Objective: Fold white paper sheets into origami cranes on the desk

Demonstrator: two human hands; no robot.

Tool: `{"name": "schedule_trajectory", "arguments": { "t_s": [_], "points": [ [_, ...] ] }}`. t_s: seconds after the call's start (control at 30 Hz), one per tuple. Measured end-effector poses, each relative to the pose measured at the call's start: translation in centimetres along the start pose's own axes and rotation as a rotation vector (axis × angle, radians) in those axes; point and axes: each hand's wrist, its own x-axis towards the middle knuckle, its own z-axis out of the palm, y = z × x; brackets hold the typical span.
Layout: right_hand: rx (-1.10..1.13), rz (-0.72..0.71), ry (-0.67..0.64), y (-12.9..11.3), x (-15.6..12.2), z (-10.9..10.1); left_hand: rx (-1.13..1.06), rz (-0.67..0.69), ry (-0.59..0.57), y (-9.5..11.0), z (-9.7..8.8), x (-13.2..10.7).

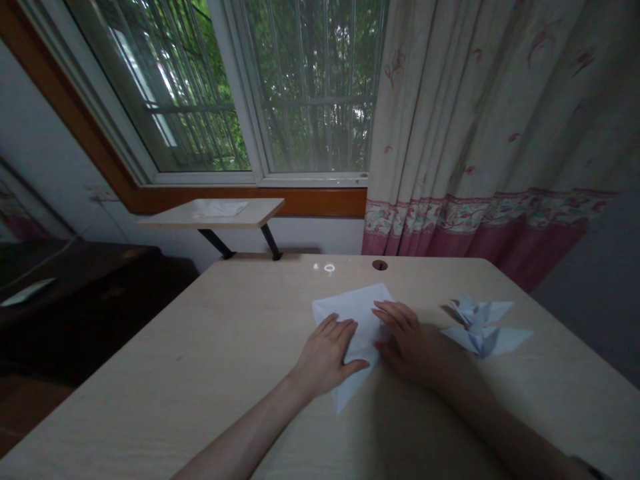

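A sheet of white paper [358,312], folded to a point, lies on the pale wood-grain desk [150,387]. My left hand [327,357] rests flat on its lower left part, fingers spread, with the thumb across the fold. My right hand [400,337] lies on the sheet's right side, fingers slightly curved, and neither hand pinches the paper. To the right of my right hand sits a folded white origami figure [480,330] with pointed wings, apart from both hands.
A round hole [379,265] marks the desk's far edge. Beyond it stands a small raised shelf [260,212] holding a white paper sheet [220,209]. A dark cabinet [75,313] stands at left, below a window [310,87]; a pink-hemmed curtain [475,133] hangs at right.
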Motion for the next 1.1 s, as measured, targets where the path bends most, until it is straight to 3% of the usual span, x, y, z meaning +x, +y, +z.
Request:
{"name": "schedule_trajectory", "arguments": {
  "t_s": [0.33,0.57,0.73,0.9,1.1],
  "points": [
    [-0.013,0.022,-0.008,0.1,-0.2,0.4,-0.07,0.048,-0.031,-1.1,-0.3,-0.2],
    [-0.009,0.05,-0.011,0.4,-0.2,0.7,-0.04,0.046,-0.063,0.1,-1.3,0.1],
    [0.047,0.088,-0.011,0.5,0.0,0.9,-0.051,0.035,-0.051,0.5,-0.9,0.0],
    [0.109,0.186,-0.057,0.7,0.1,0.7,-0.195,0.113,-0.042,0.1,-0.6,-0.2],
    [0.172,0.256,-0.102,1.1,0.1,0.4,-0.233,0.218,-0.116,-0.6,-1.1,-0.2]
  ]
}}
